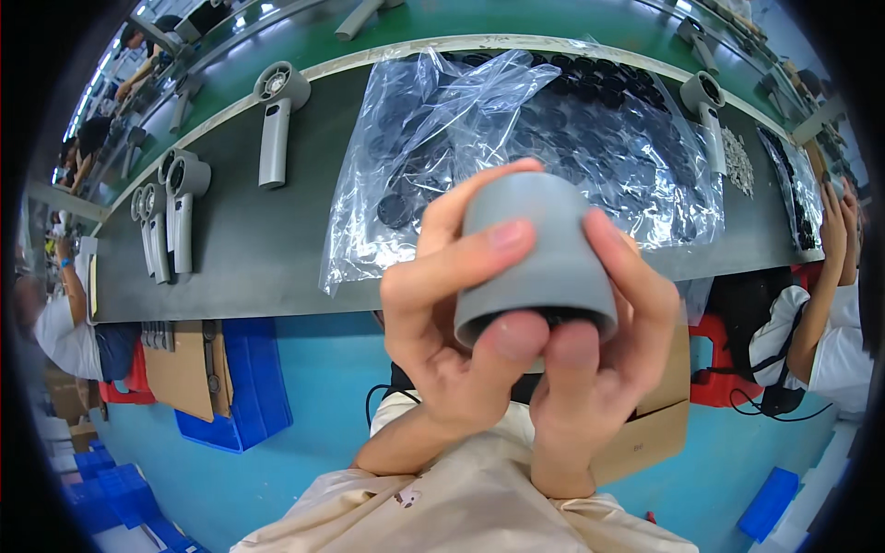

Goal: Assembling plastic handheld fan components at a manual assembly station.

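Both my hands hold up a grey, cup-shaped fan housing (539, 244) in front of my body, its dark open end facing me. My left hand (447, 323) wraps its left side, with the fingers over the top and the thumb at the lower rim. On the other side my right hand (622, 336) grips it, thumb pressed at the same opening beside the left one. What lies under the thumbs inside the housing is mostly hidden. Behind the housing, a clear plastic bag (369, 194) with many black round parts (396, 210) lies on the bench.
Grey handheld fans lie on the dark bench (304, 230): one fan (274, 138) at far left, several more further left, another (708, 115) at right by small metal pieces (737, 164). Blue bin (249, 387) and cardboard box (645, 438) stand below. Co-workers sit at both sides.
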Tool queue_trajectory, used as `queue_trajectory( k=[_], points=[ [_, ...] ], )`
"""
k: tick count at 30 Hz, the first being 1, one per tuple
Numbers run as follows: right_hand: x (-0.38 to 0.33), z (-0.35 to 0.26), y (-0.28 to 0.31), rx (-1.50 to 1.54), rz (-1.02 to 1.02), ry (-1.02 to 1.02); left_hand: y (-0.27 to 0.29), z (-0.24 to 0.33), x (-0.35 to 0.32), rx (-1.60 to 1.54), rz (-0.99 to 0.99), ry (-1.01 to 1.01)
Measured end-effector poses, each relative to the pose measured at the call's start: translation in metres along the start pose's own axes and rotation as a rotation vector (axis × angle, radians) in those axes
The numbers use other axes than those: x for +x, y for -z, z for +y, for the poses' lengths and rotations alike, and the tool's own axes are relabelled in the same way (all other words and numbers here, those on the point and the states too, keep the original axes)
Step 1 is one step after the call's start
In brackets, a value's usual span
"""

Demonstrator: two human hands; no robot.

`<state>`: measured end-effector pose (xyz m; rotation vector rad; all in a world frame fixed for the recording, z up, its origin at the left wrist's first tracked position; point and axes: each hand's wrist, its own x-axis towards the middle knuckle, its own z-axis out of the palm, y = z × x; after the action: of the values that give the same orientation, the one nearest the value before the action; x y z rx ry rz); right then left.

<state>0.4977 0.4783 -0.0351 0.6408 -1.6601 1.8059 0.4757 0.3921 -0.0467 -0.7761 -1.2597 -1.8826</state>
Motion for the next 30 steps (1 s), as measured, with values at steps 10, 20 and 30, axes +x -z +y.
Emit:
queue_trajectory(
  k=[10, 20, 30],
  points=[
    [0.009, -0.014, 0.002, 0.239, -0.105, -0.476, 0.027, 0.02, -0.005, -0.072, 0.03, 0.321],
    [-0.035, -0.039, 0.025, 0.25, -0.77, -0.84, 0.057, 0.118, -0.048, 0.205, -0.288, 0.725],
    [-0.129, -0.023, 0.033, 0.26, -0.796, -0.908, 0.062, 0.153, -0.134, 0.38, -0.241, 0.941]
  ],
)
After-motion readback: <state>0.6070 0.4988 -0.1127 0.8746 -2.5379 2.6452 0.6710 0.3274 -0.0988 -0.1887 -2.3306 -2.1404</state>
